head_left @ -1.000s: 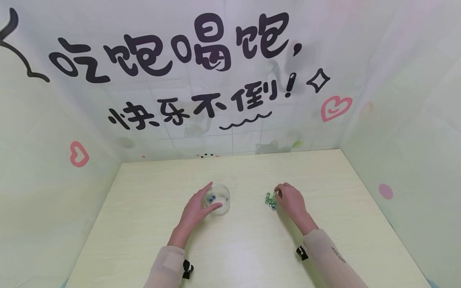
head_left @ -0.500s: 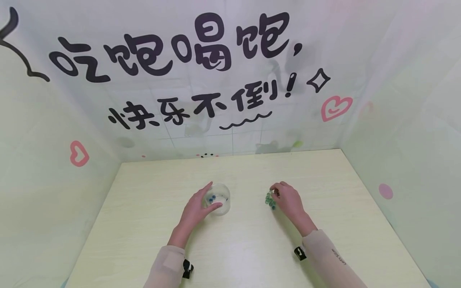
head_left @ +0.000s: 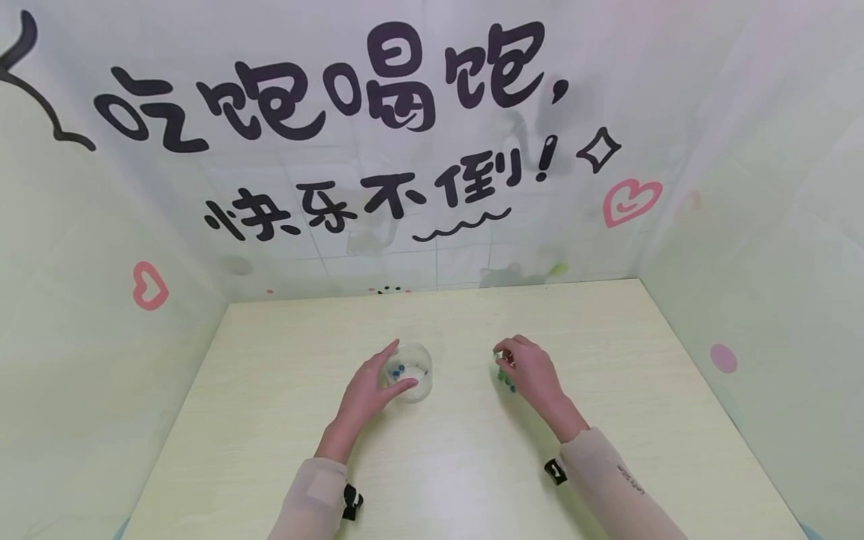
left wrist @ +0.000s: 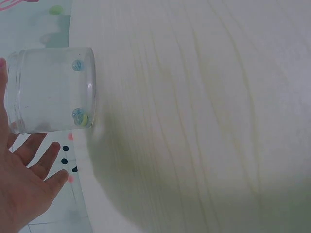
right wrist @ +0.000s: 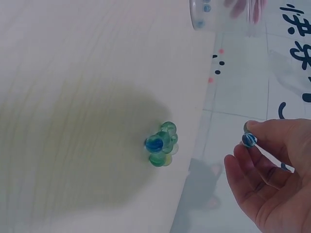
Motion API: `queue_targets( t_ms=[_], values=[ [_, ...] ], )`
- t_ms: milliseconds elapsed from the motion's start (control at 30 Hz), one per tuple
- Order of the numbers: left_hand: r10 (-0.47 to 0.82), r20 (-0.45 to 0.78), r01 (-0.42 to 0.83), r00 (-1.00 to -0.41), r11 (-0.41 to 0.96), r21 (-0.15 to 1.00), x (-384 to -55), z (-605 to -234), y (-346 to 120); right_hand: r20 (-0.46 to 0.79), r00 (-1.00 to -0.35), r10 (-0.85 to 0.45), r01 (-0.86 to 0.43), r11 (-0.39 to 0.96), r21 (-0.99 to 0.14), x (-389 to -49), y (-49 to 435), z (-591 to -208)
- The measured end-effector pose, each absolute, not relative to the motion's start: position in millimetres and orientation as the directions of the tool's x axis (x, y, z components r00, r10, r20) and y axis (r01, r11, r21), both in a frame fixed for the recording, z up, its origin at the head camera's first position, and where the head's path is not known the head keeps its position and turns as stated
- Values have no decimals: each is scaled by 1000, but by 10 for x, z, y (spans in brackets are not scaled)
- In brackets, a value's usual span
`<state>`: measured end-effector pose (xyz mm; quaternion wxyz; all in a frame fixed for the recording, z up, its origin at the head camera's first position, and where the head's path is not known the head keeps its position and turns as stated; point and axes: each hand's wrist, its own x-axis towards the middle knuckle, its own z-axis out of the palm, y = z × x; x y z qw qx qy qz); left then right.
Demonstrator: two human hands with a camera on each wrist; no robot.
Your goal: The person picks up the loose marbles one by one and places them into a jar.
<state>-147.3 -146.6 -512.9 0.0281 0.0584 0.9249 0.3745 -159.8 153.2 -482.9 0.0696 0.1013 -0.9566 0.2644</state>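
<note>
My left hand (head_left: 367,390) holds a clear jar (left wrist: 46,90) near its mouth, thumb and index finger on either side, the other fingers loosely spread. The jar stands upright on the table, with a few blue-tinted marbles (left wrist: 77,115) at its bottom. My right hand (head_left: 535,373) pinches a blue-and-white striped marble (right wrist: 249,140) between thumb and fingertips; a greenish rounded edge shows just behind it. Below that hand, a cluster of green and blue marbles (right wrist: 163,145) lies on the table, partly hidden by the fingers in the head view.
The pale wooden table (head_left: 445,465) meets a printed backdrop (head_left: 304,262) at its back edge, with curtain-like sides left and right. A black wrist mount (head_left: 352,501) sits under the left sleeve and another wrist mount (head_left: 556,472) under the right.
My right hand has moved left and slightly up, away from over the marble cluster, with the marble between its fingertips. The left hand and jar stay in place.
</note>
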Motion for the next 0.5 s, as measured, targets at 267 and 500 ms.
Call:
queue_targets(
  t_ms=[267, 500],
  values=[
    [128, -10, 85, -992, 711, 698, -1469, -5122, -1466, 197, -964, -179, -256, 825, -504, -1580, 1423, -4741],
    [131, -4, 91, -991, 708, 700, -1471, -5127, -1462, 240, -950, -202, -300, 807, -509, -1571, 1341, -4714]
  ],
)
